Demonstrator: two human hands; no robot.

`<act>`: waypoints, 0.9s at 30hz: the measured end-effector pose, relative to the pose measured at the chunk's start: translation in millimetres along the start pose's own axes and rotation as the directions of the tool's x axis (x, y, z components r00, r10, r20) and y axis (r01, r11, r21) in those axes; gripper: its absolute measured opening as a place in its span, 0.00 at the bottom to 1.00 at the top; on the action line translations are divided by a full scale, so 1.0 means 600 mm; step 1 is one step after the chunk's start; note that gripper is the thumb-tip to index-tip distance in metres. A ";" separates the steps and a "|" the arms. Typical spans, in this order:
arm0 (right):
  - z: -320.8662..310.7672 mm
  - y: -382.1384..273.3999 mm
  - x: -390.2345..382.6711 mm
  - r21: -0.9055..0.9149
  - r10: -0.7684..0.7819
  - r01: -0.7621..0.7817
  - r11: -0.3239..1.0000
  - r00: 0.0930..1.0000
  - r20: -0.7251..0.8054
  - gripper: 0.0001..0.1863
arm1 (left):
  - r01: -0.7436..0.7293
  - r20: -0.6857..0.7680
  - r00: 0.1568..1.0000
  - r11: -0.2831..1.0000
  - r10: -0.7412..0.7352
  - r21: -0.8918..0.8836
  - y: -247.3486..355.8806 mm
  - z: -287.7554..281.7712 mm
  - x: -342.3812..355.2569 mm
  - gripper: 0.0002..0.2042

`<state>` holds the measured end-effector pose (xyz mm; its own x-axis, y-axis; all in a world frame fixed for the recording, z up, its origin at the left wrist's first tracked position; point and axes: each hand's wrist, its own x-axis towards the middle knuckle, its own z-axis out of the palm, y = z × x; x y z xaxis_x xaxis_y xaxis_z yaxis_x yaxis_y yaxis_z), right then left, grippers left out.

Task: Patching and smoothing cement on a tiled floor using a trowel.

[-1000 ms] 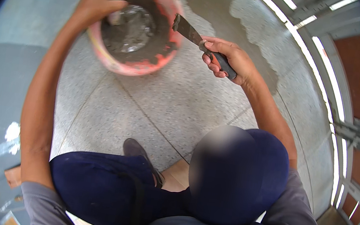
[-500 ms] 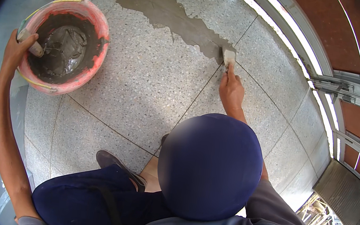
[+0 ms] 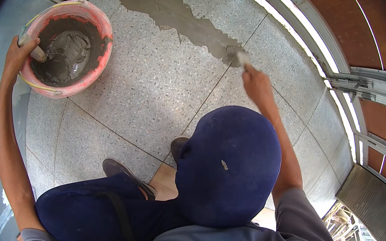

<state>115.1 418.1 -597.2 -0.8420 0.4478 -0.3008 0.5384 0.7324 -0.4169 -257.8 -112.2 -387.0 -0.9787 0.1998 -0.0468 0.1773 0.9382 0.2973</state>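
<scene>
From where I sit, the head view gives me a pinkish-red bucket [image 3: 100, 18] at the upper left, standing near the blue-grey surface along that side. Its inside wall is smeared with grey, its rim is chalky and worn, and a thin yellow handle follows the edge. Down in it I see wet grey mortar [image 3: 68, 53], shiny and ridged in soft folds.

More of that grey makes a patch [image 3: 155, 1] on the speckled tile floor [image 3: 145, 75]: smooth, broad toward the top, ragged along its edges, tapering to the right until it meets a tile joint. The nearest end is darker.

Now the hands. I have the left hand [image 3: 19, 53] closed at the bucket's left rim, fingers outside and thumb over a pale rounded stub [image 3: 39, 54] that pokes inward; what the stub belongs to, I can't make out. The right hand [image 3: 257, 85] is closed around a scraper [image 3: 243, 58], its handle mostly covered by the grip. The scraper's pale blade is blurred, set at the patch's right-hand end; I can't tell exactly how its edge meets the mortar there.
</scene>
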 end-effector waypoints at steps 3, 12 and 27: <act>0.011 0.016 0.053 -0.088 0.002 -0.011 0.996 0.995 -0.103 0.17 | 0.016 -0.006 1.000 1.000 -0.016 -0.001 0.003 -0.001 0.004 0.36; 0.030 -0.011 -0.014 0.049 -0.131 0.129 0.990 0.991 0.038 0.18 | 0.107 0.023 0.994 0.994 -0.107 -0.023 -0.052 -0.011 0.005 0.38; 0.081 -0.039 -0.023 -0.081 -0.077 0.088 0.993 0.988 0.131 0.18 | 0.091 0.024 0.996 0.991 -0.089 -0.101 -0.071 -0.005 0.006 0.39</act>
<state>115.4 370.0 -624.7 -0.8692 0.3193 -0.3776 0.4580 0.8077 -0.3712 -269.2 -152.2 -396.8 -0.9878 0.1219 -0.0964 0.0757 0.9190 0.3868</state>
